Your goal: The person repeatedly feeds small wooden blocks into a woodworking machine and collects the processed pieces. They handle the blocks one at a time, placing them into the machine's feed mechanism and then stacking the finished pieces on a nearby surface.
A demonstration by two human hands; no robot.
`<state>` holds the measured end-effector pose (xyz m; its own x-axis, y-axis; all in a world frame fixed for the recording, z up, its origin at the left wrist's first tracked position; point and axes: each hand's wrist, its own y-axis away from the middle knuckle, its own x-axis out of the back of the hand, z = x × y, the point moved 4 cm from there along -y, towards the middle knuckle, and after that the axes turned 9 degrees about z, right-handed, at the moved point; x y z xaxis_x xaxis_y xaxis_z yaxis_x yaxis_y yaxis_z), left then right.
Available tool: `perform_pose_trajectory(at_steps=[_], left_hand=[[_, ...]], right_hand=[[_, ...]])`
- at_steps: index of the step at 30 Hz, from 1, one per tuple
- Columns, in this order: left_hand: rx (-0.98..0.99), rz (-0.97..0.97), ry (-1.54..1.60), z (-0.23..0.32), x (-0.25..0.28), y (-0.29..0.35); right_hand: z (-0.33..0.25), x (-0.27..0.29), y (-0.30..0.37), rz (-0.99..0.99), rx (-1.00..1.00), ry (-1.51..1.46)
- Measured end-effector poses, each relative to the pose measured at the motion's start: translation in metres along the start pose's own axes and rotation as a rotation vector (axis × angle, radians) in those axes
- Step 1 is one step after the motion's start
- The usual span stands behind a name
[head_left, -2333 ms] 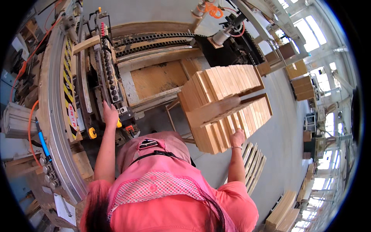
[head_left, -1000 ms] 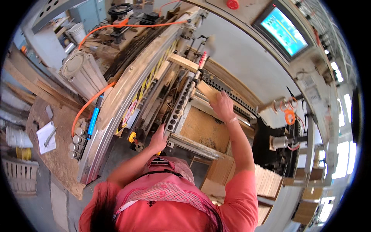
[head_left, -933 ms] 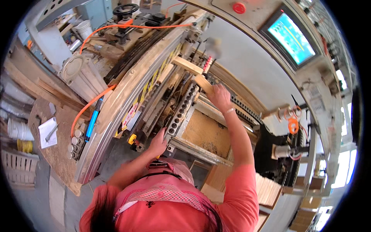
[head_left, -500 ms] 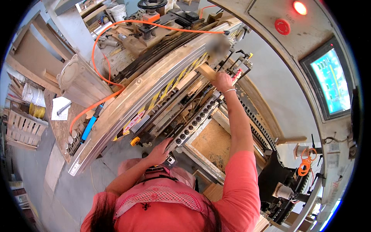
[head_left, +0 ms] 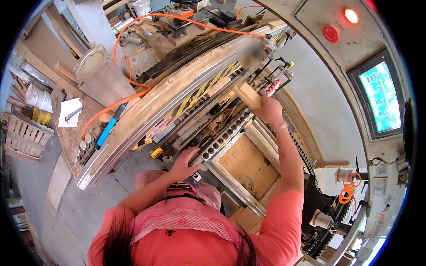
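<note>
A short pale wooden block (head_left: pixel 248 95) is gripped in my right hand (head_left: pixel 269 111), held above the far part of the machine. Its edges are slightly smeared by motion. My left hand (head_left: pixel 184 164) has its fingers stretched apart and holds nothing. It is at the near end of a metal bar with a row of black knobs (head_left: pixel 225 138), by a small grey control box (head_left: pixel 195 177). Beyond the bar lie the machine's dark rails and a yellow-and-black striped strip (head_left: pixel 204 95).
A lit screen (head_left: pixel 380 98) and a red stop button (head_left: pixel 330 33) are on the panel at right. An orange hose (head_left: pixel 116 48) loops over the wooden beam at left. A blue-handled tool (head_left: pixel 106 133) lies by the beam. A wood-floored tray (head_left: pixel 249 166) sits below my right arm.
My right hand has drawn back a little toward me and to the right, with the wooden block turned and lifted into fuller view. My left hand has raised and spread its fingers.
</note>
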<state>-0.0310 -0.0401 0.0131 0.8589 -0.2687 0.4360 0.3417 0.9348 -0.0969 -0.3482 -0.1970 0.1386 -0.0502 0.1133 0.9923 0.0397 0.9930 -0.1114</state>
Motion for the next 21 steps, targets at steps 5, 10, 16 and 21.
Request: perform_pose_trajectory(at_steps=[5, 10, 16, 21], left_hand=[[0.167, -0.013, 0.392, 0.044, -0.001, -0.03], [0.286, -0.117, 0.911, 0.043, -0.024, -0.039], [0.219, -0.058, 0.967, 0.037, -0.022, -0.032], [0.313, -0.007, 0.897, 0.039, -0.015, -0.034]], right_hand=[[-0.066, 0.012, 0.107, -0.084, 0.138, -0.503], [-0.109, 0.006, 0.149, -0.103, 0.223, -0.607], [-0.118, 0.01, 0.152, -0.237, 0.184, -0.604], [-0.12, 0.023, 0.134, -0.309, 0.191, -0.56]])
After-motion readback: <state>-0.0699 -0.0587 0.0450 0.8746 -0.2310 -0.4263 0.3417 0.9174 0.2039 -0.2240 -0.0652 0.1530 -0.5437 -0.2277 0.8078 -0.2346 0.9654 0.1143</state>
